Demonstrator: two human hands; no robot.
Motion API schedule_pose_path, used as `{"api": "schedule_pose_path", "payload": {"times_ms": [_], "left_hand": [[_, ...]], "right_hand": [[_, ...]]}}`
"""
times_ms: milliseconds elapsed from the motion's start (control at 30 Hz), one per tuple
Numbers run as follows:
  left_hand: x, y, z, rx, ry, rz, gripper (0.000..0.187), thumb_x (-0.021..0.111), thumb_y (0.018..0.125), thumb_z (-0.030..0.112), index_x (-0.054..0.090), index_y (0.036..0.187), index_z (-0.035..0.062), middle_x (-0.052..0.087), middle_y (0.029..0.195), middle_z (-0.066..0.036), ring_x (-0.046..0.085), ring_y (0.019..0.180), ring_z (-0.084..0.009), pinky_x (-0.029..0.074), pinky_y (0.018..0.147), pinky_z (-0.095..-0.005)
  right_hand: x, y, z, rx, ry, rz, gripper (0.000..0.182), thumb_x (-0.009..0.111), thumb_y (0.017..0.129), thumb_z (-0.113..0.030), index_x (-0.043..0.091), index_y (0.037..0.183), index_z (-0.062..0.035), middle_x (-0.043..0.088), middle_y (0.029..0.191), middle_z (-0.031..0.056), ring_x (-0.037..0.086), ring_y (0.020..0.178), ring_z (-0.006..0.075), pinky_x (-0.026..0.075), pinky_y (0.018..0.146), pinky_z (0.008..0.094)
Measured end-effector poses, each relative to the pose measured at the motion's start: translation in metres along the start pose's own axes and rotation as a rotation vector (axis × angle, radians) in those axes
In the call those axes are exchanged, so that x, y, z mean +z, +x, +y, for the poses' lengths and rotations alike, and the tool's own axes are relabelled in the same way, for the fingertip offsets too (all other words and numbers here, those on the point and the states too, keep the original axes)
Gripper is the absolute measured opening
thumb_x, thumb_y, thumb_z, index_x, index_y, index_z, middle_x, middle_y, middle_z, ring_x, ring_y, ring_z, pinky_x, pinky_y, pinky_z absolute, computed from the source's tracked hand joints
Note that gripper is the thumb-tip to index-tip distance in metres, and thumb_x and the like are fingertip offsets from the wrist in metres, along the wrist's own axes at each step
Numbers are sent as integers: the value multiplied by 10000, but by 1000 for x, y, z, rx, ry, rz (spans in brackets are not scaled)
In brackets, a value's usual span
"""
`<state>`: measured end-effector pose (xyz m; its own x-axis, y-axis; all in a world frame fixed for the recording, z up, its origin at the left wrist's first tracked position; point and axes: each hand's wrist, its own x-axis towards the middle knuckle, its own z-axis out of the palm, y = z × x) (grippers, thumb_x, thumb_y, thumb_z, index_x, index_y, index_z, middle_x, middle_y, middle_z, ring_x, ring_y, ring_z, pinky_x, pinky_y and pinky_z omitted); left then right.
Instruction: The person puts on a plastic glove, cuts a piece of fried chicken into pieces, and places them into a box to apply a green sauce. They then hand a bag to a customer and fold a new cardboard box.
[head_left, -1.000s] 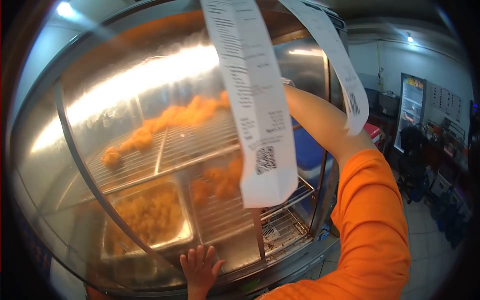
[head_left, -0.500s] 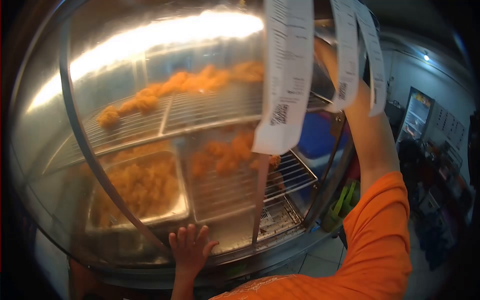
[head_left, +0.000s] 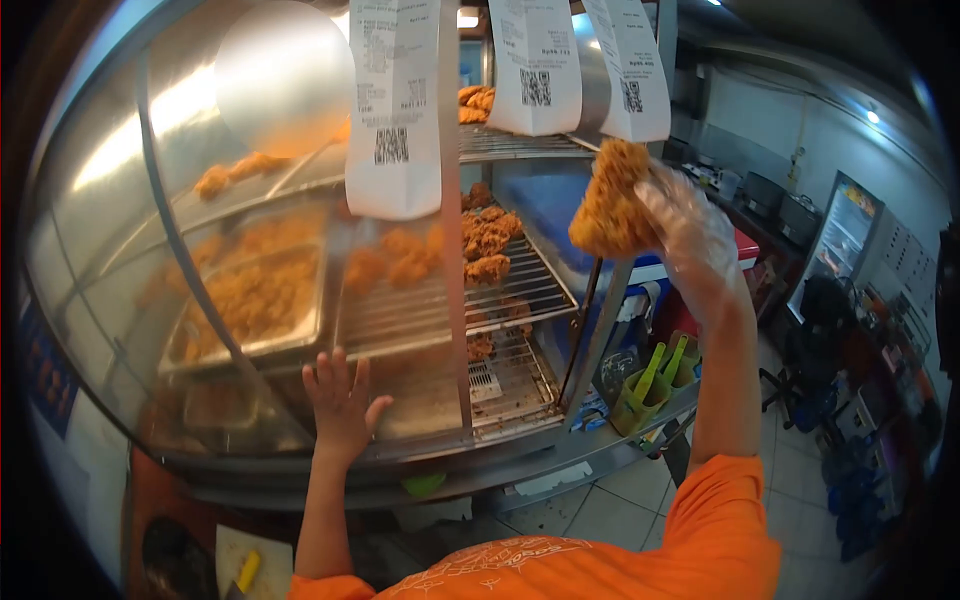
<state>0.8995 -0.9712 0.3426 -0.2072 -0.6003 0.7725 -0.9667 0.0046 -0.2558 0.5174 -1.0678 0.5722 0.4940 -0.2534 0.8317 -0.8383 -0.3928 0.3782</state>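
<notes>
Upper right of frame, I see the right hand gripping fried chicken. Lower left, left hand splayed wide on the glass.

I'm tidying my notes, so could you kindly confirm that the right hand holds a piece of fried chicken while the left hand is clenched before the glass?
Not quite: the head view shows the left hand open and spread, not clenched, before the glass. The right hand does hold a piece of fried chicken.

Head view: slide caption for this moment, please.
Gloved right hand holds a breaded fried piece outside the display cabinet; left hand spread at its glass front, three receipts hanging above.
</notes>
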Motion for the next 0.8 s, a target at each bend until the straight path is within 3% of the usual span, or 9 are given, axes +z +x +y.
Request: {"api": "schedule_pose_path", "payload": {"times_ms": [67,200,300,367,433,467,600,700,800], "left_hand": [[-3,8,20,-78,-66,-58,837,641,762,378,184,1414,118,55,1480,-167,-10,1362,-379,-17,1063,-550],[-50,39,53,-109,-317,-197,744,688,698,176,332,1342,64,232,1409,-207,158,1318,-405,84,1071,-529],[-62,31,61,20,-759,-230,507,631,751,139,487,1234,89,519,1172,-181,472,1107,-344,358,950,-428],[-84,5,79,-287,-775,-708,405,589,802,176,529,1197,113,616,936,-168,570,894,-342,452,778,-405],[-95,-49,90,-288,-709,-585,353,576,821,231,567,1157,123,631,832,-163,587,796,-352,459,703,-428],[-108,-77,98,-498,-776,-716,354,568,826,253,572,1150,113,632,903,-168,590,828,-350,463,729,-425],[-147,-236,141,-871,-721,-1007,492,555,830,315,487,1239,51,569,1152,-168,545,1057,-323,437,886,-408],[-196,-335,184,-1155,-722,-1271,634,569,809,408,422,1286,17,546,1179,-204,525,1088,-344,413,921,-396],[-237,-408,213,-1491,-775,-1100,644,565,816,432,423,1278,6,556,1157,-213,540,1056,-353,429,897,-391]], "right_hand": [[7,-32,-2,120,389,-137,406,602,740,-62,545,1138,-114,499,1259,96,496,1122,280,439,896,337],[39,-83,-18,-155,684,-174,416,629,671,18,553,1063,-97,499,1243,145,500,1099,332,445,881,351],[62,-99,-50,-406,826,-202,427,647,674,16,544,1076,-83,515,1214,161,519,1063,336,449,873,352],[67,-105,-94,-619,1047,-102,438,656,690,2,537,1105,-69,528,1200,157,534,1047,322,448,873,350],[43,-110,-148,580,2190,-930,472,660,740,-53,497,1180,-6,541,1169,126,534,1049,255,427,904,355],[35,-109,-175,447,2324,-1083,499,632,790,-119,454,1222,55,530,1160,109,514,1066,217,408,926,352],[22,-138,-306,143,2234,-1604,457,540,840,-163,450,1243,34,532,1163,117,488,1093,201,370,958,334],[-28,-156,-401,-387,1894,-1494,441,530,827,-243,504,1234,-74,562,1149,88,520,1070,197,383,931,308],[-95,-156,-495,-722,1435,-1233,392,530,810,-298,549,1183,-177,560,1160,106,542,1056,269,415,902,332]]}}
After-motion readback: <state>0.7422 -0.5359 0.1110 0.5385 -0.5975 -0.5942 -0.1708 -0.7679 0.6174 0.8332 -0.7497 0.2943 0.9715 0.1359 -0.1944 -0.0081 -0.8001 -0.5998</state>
